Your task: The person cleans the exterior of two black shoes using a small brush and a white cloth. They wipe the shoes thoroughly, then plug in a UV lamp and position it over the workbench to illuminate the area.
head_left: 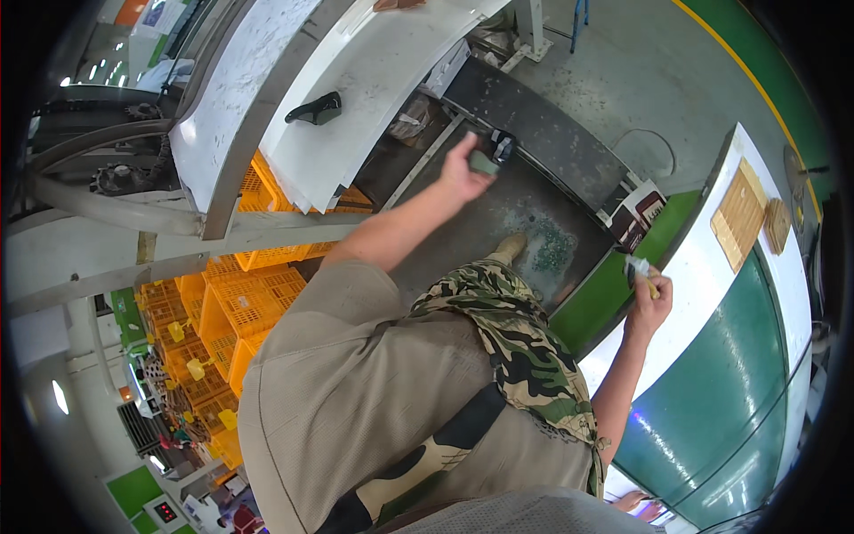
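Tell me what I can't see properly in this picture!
All in the head view:
Grey-green piece at the left hand: blurred, partly covered by that hand.
Yellow handle in the right hand: mostly hidden by its fingers.
Greenish bits near the shoe: too small to tell apart.
Another person's hand: the rest is cut off by the lower edge.

Grey-green piece (483, 164) partly hidden by the left hand (460, 173), pale-and-yellow object (638, 267) in the right hand (652, 309) too small to identify, brown item (398, 4) cut off at the white worktop's (378, 76) far end, orange plastic crates (258, 300) half behind a beige shirt (347, 356).
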Available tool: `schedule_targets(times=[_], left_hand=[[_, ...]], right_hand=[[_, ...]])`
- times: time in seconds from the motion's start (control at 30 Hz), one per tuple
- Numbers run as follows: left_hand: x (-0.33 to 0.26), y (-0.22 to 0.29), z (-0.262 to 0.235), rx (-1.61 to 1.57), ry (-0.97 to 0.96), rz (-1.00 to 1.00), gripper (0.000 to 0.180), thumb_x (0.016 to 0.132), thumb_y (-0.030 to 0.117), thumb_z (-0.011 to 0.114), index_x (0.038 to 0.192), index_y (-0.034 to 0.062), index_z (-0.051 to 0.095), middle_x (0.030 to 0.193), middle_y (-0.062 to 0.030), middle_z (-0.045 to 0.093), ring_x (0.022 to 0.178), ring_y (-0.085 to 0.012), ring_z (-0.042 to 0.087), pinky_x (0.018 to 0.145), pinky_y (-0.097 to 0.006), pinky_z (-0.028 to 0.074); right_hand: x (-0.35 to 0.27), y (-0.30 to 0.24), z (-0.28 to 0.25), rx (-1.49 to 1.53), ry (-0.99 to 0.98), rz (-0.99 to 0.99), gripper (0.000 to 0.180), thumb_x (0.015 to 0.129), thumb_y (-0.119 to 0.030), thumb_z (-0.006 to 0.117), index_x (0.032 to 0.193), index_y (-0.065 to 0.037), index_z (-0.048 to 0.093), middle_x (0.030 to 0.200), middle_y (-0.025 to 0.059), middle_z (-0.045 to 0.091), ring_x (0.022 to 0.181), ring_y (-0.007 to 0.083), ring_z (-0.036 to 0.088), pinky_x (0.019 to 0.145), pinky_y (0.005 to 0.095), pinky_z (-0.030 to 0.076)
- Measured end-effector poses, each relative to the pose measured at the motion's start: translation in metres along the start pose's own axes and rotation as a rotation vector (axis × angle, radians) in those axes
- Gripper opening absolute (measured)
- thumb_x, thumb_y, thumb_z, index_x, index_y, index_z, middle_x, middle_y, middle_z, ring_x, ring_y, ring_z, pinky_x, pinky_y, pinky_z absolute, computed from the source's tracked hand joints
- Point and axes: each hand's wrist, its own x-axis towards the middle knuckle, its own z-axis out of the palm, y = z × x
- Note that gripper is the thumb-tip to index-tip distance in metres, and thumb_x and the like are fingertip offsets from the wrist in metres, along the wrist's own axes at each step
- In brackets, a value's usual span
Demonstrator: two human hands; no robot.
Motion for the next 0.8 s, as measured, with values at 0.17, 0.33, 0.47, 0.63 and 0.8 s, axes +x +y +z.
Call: schedule_targets(times=[0.17,0.33,0.47,0.63,0.8], left_hand=[[0.051,0.126,-0.057,-0.032,0.178,0.291,0.028,0.091,0.036,0.065,0.109,0.0145,0.060,0.106,-0.0055,0.067,0.096,-0.0253,0.063,0.079,-0.039,0.051],[0.097,0.259,-0.102,0.166,0.135,0.620,0.028,0.091,0.032,0.067,0.110,0.0129,0.060,0.101,-0.0053,0.065,0.087,-0.0251,0.064,0.068,-0.042,0.053],[0.121,0.330,-0.156,0.122,0.423,0.603,0.055,0.097,0.029,0.054,0.142,0.0034,0.035,0.139,-0.0193,0.047,0.126,-0.0383,0.048,0.098,-0.051,0.047],[0.134,0.149,-0.144,0.595,0.203,0.113,0.035,0.101,0.029,0.042,0.112,-0.0018,0.054,0.115,-0.0204,0.060,0.092,-0.0288,0.063,0.080,-0.035,0.052],[0.055,-0.093,-0.134,1.600,-0.198,-0.702,0.025,0.083,0.015,0.067,0.104,0.0023,0.066,0.088,-0.0120,0.068,0.071,-0.0239,0.067,0.056,-0.035,0.052]], right_hand=[[-0.016,0.027,-0.008,-0.016,0.049,0.170,0.020,0.080,0.005,0.067,0.079,-0.004,0.050,0.102,0.0154,0.061,0.087,0.0170,0.057,0.082,0.0298,0.047],[-0.031,0.036,-0.018,-0.132,0.093,0.246,0.017,0.080,0.001,0.069,0.079,-0.003,0.053,0.096,0.0117,0.061,0.085,0.0170,0.057,0.079,0.0308,0.049],[-0.040,0.028,-0.020,-0.219,0.198,0.265,0.017,0.078,-0.005,0.074,0.084,-0.004,0.058,0.085,0.0009,0.056,0.079,0.0118,0.051,0.074,0.0264,0.043],[-0.074,0.017,-0.030,0.047,0.455,0.346,0.019,0.079,-0.005,0.074,0.094,0.001,0.063,0.089,0.0076,0.064,0.081,0.0158,0.060,0.076,0.0303,0.049],[-0.160,0.017,-0.047,0.370,0.773,0.314,0.019,0.077,-0.009,0.077,0.090,-0.002,0.065,0.083,0.0045,0.066,0.072,0.0111,0.060,0.064,0.0269,0.048]])
